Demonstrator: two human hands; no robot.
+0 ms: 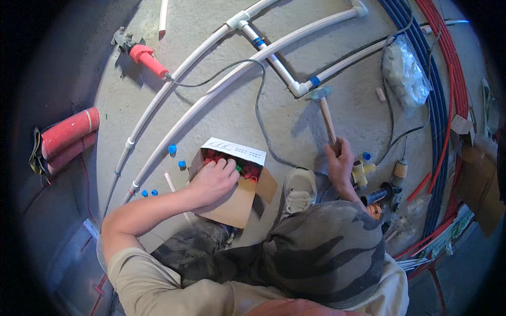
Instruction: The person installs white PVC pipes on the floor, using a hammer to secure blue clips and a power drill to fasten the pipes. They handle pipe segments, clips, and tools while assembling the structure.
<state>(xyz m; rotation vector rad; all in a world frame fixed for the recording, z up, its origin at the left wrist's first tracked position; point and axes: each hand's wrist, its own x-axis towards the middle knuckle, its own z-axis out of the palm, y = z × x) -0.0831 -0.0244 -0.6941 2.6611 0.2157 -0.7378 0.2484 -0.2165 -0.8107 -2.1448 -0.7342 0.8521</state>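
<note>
My left hand (215, 181) is in the opening of a cardboard box (225, 206) that holds small red plastic pieces (253, 174) and a green one (239, 168). Its fingers are curled down among the pieces, and the fingertips are hidden. Over on the right, my right hand (341, 163) is closed round the lower end of a hammer's wooden handle. The hammer (327, 116) points away from me, its grey-green head close to a white pipe elbow (299, 89). Several small blue plastic caps (172, 149) lie left of the box.
White pipes (200, 97) run across the concrete floor, with a corded red-handled tool (150, 62) beyond them. A power tool (392, 187) lies right of my shoe (299, 188). Dark blue (435, 105) and red pipes (457, 79) line the right side, near a clear plastic bag (406, 73).
</note>
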